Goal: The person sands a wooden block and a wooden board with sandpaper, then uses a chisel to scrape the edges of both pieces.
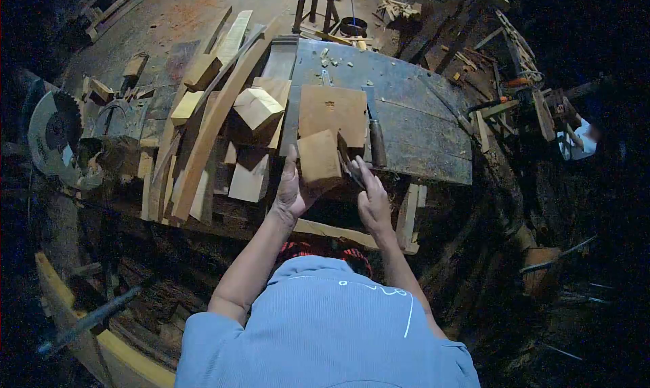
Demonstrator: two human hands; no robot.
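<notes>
My left hand (291, 195) is closed on the side of a squared wooden block (319, 158), which is tilted above the front edge of the bench. Against the block's right face, my right hand (372, 197) grips a thin dark tool (348, 166); its kind is hard to tell, as the fingers and shadow cover part of it. Behind the block a flat piece of wood (332, 110) lies on the bench. To its right rests a chisel (377, 141) with a dark handle and a bluish blade.
The dark workbench (420, 131) carries wood shavings (335, 57). Long timber strips (220, 124) and a pale-ended block (259, 109) lie on the left. Farther left stands a toothed circular saw blade (57, 120). Another person (579, 139) is at the far right, near stacked wood.
</notes>
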